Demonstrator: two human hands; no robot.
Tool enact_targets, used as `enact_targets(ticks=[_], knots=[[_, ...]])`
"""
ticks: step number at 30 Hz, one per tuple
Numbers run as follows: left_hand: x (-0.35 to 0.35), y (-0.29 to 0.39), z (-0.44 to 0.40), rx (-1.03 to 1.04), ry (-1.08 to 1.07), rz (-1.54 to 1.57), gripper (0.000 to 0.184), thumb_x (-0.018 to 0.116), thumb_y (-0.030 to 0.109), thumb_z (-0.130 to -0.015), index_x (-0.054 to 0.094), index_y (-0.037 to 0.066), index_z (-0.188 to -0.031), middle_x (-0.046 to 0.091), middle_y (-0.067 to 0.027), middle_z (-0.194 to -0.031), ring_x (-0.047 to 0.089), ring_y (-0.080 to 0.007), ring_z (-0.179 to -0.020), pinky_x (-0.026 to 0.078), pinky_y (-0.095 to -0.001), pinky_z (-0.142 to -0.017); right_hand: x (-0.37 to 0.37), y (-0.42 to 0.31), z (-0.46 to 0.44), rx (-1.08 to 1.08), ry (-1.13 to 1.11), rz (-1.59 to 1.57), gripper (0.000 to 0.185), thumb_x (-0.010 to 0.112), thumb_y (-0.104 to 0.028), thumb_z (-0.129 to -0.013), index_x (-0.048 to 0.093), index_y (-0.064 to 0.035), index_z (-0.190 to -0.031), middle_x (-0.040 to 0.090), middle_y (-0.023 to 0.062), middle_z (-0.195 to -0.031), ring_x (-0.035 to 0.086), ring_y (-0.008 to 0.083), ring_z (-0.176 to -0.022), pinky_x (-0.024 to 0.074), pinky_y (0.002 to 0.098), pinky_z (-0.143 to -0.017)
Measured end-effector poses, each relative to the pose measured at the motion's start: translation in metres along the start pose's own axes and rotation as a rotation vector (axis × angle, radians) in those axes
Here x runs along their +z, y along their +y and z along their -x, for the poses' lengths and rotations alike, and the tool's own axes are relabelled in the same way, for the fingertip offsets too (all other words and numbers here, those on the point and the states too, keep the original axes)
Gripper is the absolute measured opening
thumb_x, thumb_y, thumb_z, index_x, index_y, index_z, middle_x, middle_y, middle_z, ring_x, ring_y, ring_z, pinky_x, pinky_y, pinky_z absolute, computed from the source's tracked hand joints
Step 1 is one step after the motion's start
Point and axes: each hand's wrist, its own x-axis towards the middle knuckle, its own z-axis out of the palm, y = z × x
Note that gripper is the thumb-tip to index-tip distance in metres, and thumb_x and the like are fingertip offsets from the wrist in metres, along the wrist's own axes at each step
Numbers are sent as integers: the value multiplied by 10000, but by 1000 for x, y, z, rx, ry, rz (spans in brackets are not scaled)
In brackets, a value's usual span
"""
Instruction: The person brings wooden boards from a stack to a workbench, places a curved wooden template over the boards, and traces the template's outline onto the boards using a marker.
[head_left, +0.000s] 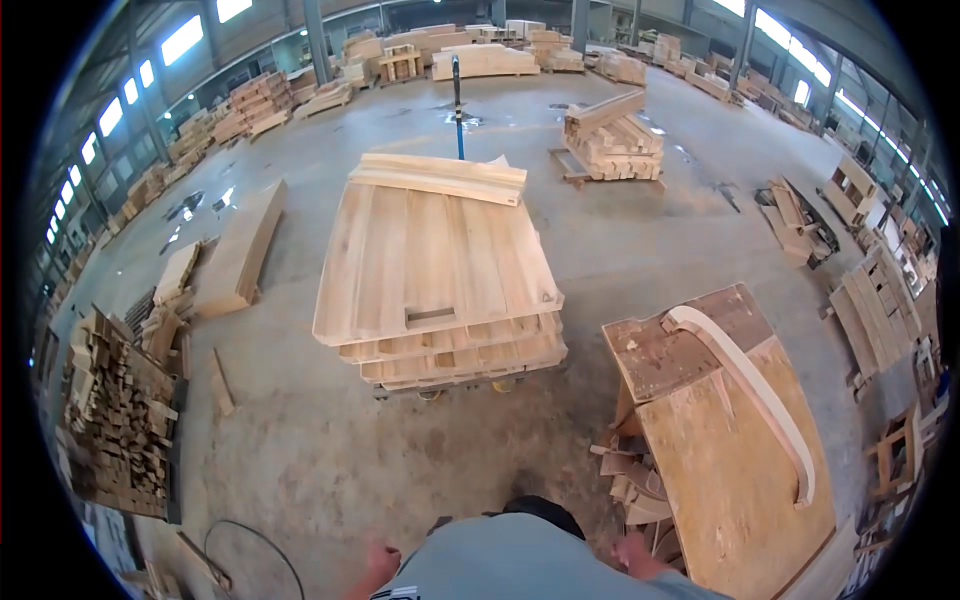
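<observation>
My left hand (382, 558) hangs at the bottom, left of my body, its fingers curled; whether anything is in it is too small to tell. On the other side, my right hand (632, 550) is low beside the workbench (735, 470), near wood offcuts (640, 485), its fingers blurred. A curved wooden piece (745, 385) lies along the bench top. Ahead of me stands a stack of wide wooden panels (430, 260), the top one with a rectangular cutout. Several boards (440, 178) lie across its far edge.
A bin of wood scraps (120, 430) stands at the left, with a cable (265, 535) on the floor near it. Long boards (245, 250) lie behind. A blue pole (459, 110) and a beam stack (615, 140) stand farther off.
</observation>
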Motion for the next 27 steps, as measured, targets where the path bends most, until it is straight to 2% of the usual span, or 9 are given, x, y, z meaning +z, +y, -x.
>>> enact_targets(ticks=[3, 4, 5, 7, 9, 12, 18, 23, 27], knots=[[8, 26, 2, -9, 16, -29, 271, 605, 282, -862, 769, 77, -928, 725, -171, -909, 697, -332, -875, 549, -413, -798, -41, -118, -102, 78, 98, -189, 282, 622, -280, -878, 682, -16, -800, 621, 115, -629, 582, 201, -489, 436, 366, -433], [7, 38, -2, 0, 32, -40, 279, 592, 286, -871, 767, 78, -935, 723, -174, -923, 694, -337, -888, 546, -416, -804, -50, -144, -146, -71, 85, -176, 338, 614, -319, -881, 687, 10, -907, 657, 153, -685, 634, 267, -548, 503, 397, -513], [6, 48, -10, 15, 45, -50, 286, 580, 289, -880, 765, 79, -941, 721, -177, -937, 690, -342, -902, 543, -419, -810, -64, -195, -178, -483, 404, 221, 371, 595, -339, -880, 684, 17, -928, 685, 185, -749, 666, 336, -614, 539, 432, -603], [2, 68, -31, 51, 71, -64, 302, 555, 296, -898, 760, 81, -954, 717, -182, -966, 682, -352, -928, 536, -426, -822, -120, -325, -186, -238, 79, 66, 367, 575, -364, -863, 690, -16, -891, 693, 197, -801, 690, 349, -797, 525, 482, -719], [-10, 103, -62, 94, 98, -59, 318, 531, 303, -917, 756, 84, -967, 712, -187, -994, 674, -363, -954, 530, -432, -834, -141, -451, -214, -482, 132, -39, 361, 578, -363, -839, 659, -12, -851, 653, 229, -803, 632, 424, -808, 495, 469, -709], [-31, 153, -99, 113, 113, -2, 350, 498, 310, -932, 750, 69, -969, 703, -209, -988, 666, -376, -962, 522, -445, -836, -145, -541, -211, -619, 86, -72, 354, 603, -359, -831, 657, -10, -833, 648, 221, -781, 638, 399, -776, 489, 449, -698], [-87, 243, -152, 195, 78, 66, 391, 504, 325, -935, 737, 13, -907, 692, -244, -915, 668, -391, -895, 513, -460, -799, -132, -569, -233, -430, 39, -384, 285, 704, -309, -826, 711, -25, -811, 700, 93, -722, 646, 167, -647, 508, 332, -628], [-127, 296, -173, 199, 146, 219, 444, 536, 368, -934, 726, -21, -836, 672, -243, -750, 668, -380, -739, 510, -447, -726, -177, -562, -305, -271, 204, -462, 268, 709, -282, -840, 710, -17, -794, 690, 36, -698, 604, 111, -584, 486, 293, -567], [-130, 303, -187, -61, 128, 202, 491, 552, 395, -931, 693, -48, -772, 647, -230, -673, 639, -362, -660, 480, -461, -649, -241, -601, -370, -311, 212, -364, 244, 705, -261, -847, 709, -21, -800, 678, 27, -682, 589, 102, -576, 468, 286, -552]])
